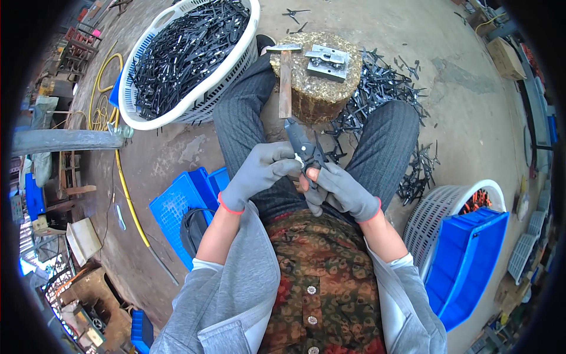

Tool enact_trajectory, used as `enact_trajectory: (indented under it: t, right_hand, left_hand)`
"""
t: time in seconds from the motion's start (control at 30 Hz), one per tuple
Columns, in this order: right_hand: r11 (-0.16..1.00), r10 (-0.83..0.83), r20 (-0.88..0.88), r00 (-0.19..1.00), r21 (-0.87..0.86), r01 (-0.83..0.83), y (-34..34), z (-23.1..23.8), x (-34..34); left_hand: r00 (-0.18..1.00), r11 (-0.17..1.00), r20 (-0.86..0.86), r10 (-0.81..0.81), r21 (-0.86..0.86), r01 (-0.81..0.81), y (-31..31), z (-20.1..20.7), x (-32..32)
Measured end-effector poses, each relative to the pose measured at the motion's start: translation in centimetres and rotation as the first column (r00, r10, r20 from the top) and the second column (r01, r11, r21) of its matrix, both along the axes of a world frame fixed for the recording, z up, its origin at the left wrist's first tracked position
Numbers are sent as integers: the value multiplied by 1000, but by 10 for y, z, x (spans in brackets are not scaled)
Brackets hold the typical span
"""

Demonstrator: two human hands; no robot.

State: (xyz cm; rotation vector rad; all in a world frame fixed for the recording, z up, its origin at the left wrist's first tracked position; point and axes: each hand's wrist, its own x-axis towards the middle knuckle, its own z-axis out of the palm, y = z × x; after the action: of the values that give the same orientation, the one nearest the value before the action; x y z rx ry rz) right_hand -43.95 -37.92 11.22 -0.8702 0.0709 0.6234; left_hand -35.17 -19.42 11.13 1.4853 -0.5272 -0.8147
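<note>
In front of my lap I hold black pliers point(302, 140) with both gloved hands, their jaws pointing up and away from me. My left hand point(262, 171) is closed on them from the left, fingers bent at the pivot. A small whitish bit shows by its fingertips, too small to name. From the right, my right hand point(346, 190) grips the lower part; bare fingertips show through its grey glove. The handles are partly hidden by my fingers. Just beyond the pliers, a hammer point(285, 82) lies with its head on a round wooden stump point(318, 103), beside a steel block fixture point(328, 62).
A white basket point(160, 123) heaped with black plier parts stands at the far left. More black pliers point(377, 88) lie on the floor right of the stump. Blue crates point(177, 203) sit at my left; a blue bin point(466, 259) leans on another white basket point(433, 215) at right.
</note>
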Motion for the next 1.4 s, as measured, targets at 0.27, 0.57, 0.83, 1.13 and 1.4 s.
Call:
enact_trajectory:
  t: [0.27,0.57,0.83,1.13,1.4]
  right_hand:
    - [961,186,7,982,-211,-181,0,-7,4]
    - [982,131,36,991,-143,-125,6,-16,7]
    - [984,104,51,993,-152,-95,6,-11,14]
    - [930,113,16,993,-353,-100,0,-30,22]
    - [775,-353,197,915,-485,404,-80,-29,-11]
  left_hand:
    - [998,998,-31,-62,14,62,3,1,2]
    - [975,999,-221,-14,46,25,4,4,3]
    - [997,996,-66,-44,79,49,1,16,9]
    - [891,948,442,-105,316,-45,16,-11,29]
    - [833,833,-18,553,51,-551,91,-9,126]
